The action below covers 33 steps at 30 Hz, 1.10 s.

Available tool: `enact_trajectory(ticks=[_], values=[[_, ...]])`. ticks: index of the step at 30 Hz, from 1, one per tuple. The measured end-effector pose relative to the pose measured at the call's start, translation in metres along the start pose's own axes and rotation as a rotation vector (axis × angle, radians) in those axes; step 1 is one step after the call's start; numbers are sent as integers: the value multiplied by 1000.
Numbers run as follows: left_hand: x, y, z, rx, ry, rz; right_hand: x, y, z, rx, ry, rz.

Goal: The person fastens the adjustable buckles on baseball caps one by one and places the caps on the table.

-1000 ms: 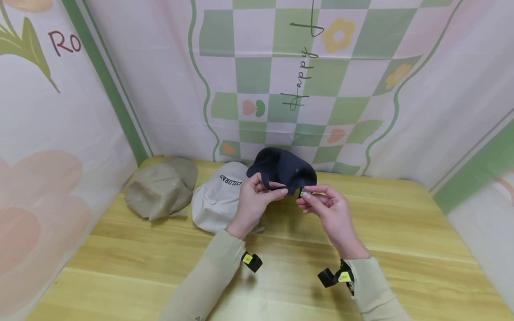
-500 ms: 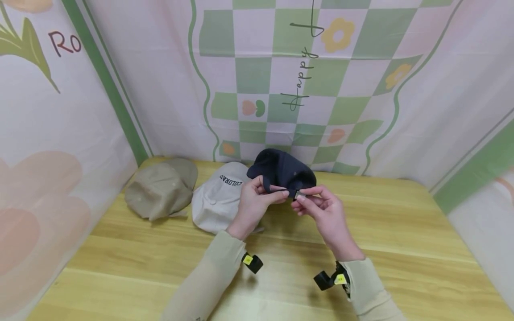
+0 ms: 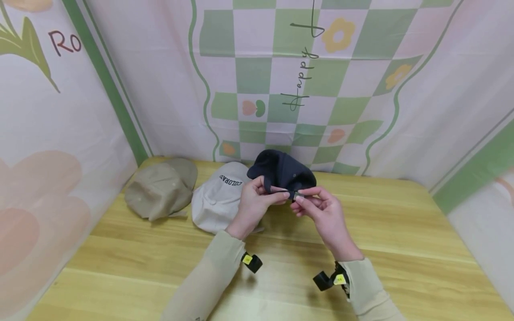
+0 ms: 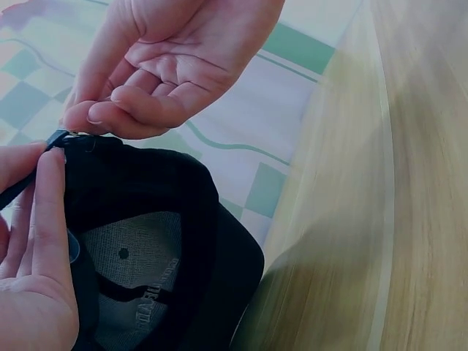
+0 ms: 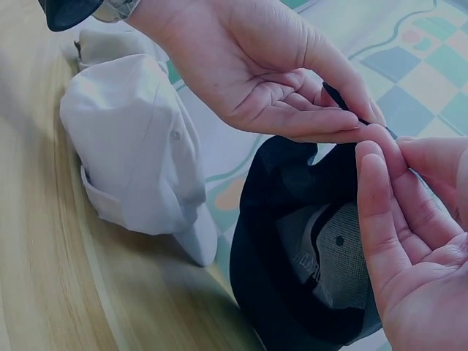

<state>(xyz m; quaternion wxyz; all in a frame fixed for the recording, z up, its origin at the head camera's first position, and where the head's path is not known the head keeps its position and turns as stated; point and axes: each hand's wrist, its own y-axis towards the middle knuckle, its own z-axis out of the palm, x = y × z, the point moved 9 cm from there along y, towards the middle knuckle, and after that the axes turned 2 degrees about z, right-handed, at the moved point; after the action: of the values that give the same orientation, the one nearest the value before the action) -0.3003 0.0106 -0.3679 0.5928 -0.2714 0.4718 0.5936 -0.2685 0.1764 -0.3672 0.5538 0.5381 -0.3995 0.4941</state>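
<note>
A navy baseball cap (image 3: pixel 287 167) is at the back of the wooden table, its inside and mesh lining turned toward the left wrist camera. The left hand (image 3: pixel 254 204) pinches the cap's narrow back strap (image 4: pixel 18 191) between thumb and fingers. Thumb and forefinger of the right hand (image 3: pixel 326 213) pinch a small metal buckle (image 3: pixel 296 195) on this strap, right beside the left thumb tip. The fingers partly hide strap and buckle.
Left of the navy cap lies a white cap (image 3: pixel 213 203) with dark lettering. Farther left is a beige cap (image 3: pixel 154 191). A patterned curtain (image 3: pixel 253 76) hangs behind the wooden table (image 3: pixel 401 232).
The right hand has moved left with the buckle, up to the left hand's fingertips. The left hand has barely moved and keeps its hold on the strap.
</note>
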Motion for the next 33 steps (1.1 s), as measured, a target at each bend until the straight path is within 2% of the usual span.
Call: enact_trajectory(ticks=[10,15,20,26,33], values=[[2,0,0,-1,33,-5,2,0,5,14,-1,-12],[1,0,-1,-7,106,-8,1,-1,6,21,-1,-7],[0,0,0,21,161,-6,0,-1,5,21,-1,1],[-1,1,-1,64,126,29,3,-1,0,3,17,-3],[0,1,-5,35,78,40,5,-3,0,-1,28,-16]])
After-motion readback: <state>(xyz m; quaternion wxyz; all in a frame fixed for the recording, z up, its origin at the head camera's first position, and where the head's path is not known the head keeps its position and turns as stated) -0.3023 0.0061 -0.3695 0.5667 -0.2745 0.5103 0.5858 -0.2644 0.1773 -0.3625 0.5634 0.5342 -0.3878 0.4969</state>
